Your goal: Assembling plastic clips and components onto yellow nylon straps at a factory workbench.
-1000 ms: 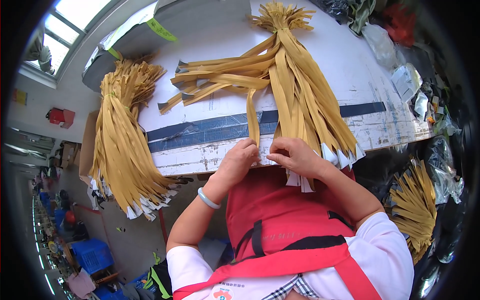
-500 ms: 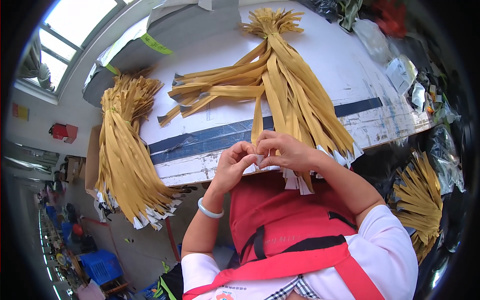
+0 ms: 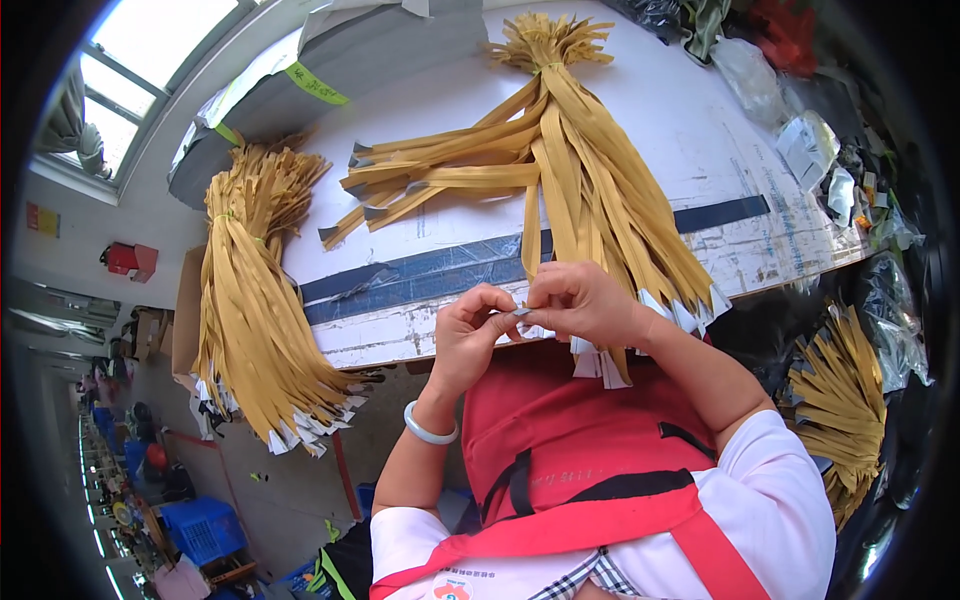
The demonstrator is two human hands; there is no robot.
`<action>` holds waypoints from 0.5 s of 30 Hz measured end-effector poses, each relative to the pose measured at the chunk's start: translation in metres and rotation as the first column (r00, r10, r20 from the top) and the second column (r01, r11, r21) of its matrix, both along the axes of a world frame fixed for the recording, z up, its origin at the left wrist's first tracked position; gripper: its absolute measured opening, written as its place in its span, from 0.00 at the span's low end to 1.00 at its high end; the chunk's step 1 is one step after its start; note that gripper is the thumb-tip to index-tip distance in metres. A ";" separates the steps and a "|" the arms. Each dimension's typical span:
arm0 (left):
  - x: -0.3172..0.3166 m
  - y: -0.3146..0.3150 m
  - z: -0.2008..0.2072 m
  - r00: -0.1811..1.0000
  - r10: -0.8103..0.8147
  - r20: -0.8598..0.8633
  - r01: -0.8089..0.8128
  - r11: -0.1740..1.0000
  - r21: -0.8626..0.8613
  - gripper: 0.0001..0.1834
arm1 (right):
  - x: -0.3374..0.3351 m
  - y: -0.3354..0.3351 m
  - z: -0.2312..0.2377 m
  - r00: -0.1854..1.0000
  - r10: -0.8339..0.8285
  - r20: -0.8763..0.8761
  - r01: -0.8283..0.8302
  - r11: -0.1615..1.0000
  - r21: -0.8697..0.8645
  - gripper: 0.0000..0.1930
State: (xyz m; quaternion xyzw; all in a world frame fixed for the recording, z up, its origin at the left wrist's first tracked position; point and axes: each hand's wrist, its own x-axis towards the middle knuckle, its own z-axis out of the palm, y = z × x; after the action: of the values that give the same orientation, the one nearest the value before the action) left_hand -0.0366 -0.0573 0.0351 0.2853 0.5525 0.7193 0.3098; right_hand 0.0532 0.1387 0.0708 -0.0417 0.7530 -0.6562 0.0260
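Observation:
At the table's front edge, my left hand (image 3: 468, 335) and my right hand (image 3: 590, 308) meet, thumbs and forefingers pinched together. Between the fingertips is the small pale grey tip (image 3: 521, 311) of a tan strip (image 3: 531, 230), which looks like zipper tape. That strip runs down from a large tied bundle of tan strips (image 3: 580, 150) on the table and goes behind my right fingers. Several strips of this bundle are laid out to the left with dark grey tips. Others hang toward me over the edge, ending in white tips (image 3: 600, 365).
The white table (image 3: 440, 230) has dark blue tape (image 3: 400, 275) along its front. A second tied bundle (image 3: 245, 290) hangs over its left end. More strips (image 3: 845, 410) lie low at the right, near plastic bags (image 3: 890, 320). A blue crate (image 3: 203, 530) stands on the floor.
The white piece between my fingertips now appears as a thinner, greyish tip. My right fingers have shifted slightly right, and the hanging strip has swung a little right with them.

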 end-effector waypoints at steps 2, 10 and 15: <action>0.007 0.009 -0.008 0.993 0.114 -0.016 -0.114 0.993 -0.015 0.04 | 0.000 -0.011 -0.016 0.956 -0.094 -0.277 0.171 0.947 0.272 0.05; 0.049 0.021 -0.002 0.945 0.298 -0.131 -0.298 0.954 0.024 0.09 | -0.009 -0.013 -0.044 0.747 -0.294 -0.596 0.569 0.746 0.345 0.02; 0.011 0.006 0.016 0.955 0.279 0.102 -0.282 0.959 0.016 0.10 | -0.001 -0.016 -0.039 0.816 -0.286 -0.503 0.349 0.937 0.033 0.07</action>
State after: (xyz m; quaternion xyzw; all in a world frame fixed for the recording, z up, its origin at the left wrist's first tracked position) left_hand -0.0253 -0.0510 0.0515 0.1728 0.5602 0.7776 0.2273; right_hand 0.0519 0.1231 0.0319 -0.0789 0.7702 -0.5710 -0.2730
